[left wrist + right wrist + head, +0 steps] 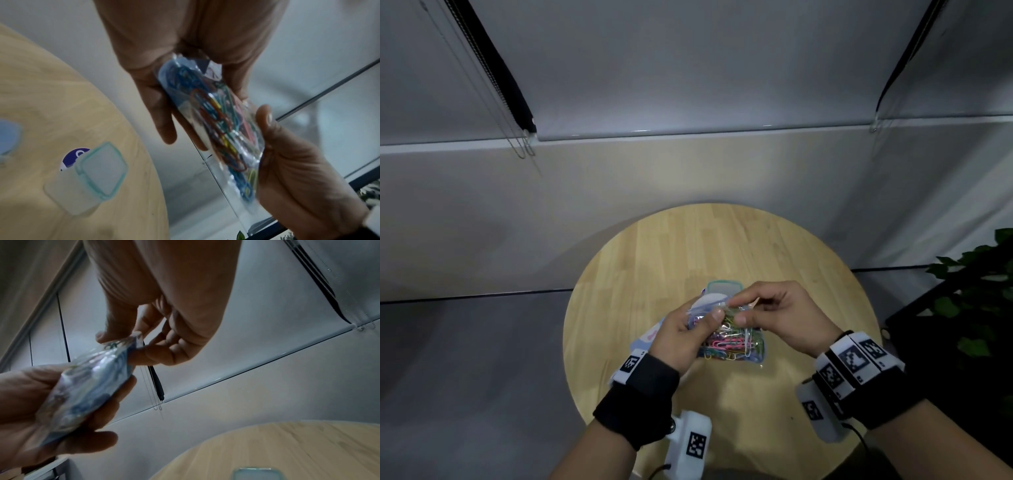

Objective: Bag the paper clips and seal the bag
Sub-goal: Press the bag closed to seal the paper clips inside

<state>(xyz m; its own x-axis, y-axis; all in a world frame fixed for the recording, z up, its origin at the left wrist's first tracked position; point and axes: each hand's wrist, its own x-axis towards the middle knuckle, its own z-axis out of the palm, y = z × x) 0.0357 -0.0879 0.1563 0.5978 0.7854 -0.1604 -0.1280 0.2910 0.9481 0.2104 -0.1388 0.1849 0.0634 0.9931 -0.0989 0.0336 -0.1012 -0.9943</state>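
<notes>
Both hands hold a clear plastic bag [732, 342] stuffed with coloured paper clips [722, 344] a little above the round wooden table [722, 246]. My left hand [709, 318] grips the bag's left side, thumb on the front and fingers behind. My right hand [739, 310] pinches the bag's top edge between thumb and forefinger. The left wrist view shows the bag [222, 126] edge-on between the left hand [160, 91] and the right hand [287, 162]. In the right wrist view the right hand [131, 344] nips the bag [86, 386] at its upper corner. Whether the bag's mouth is closed is too blurred to tell.
A small clear box with a green rim [724, 287] [98, 170] lies on the table just beyond the hands. Flat white and blue sheets [650, 337] lie under the left hand. A leafy plant [979, 308] stands off the table's right side. A wall runs close behind.
</notes>
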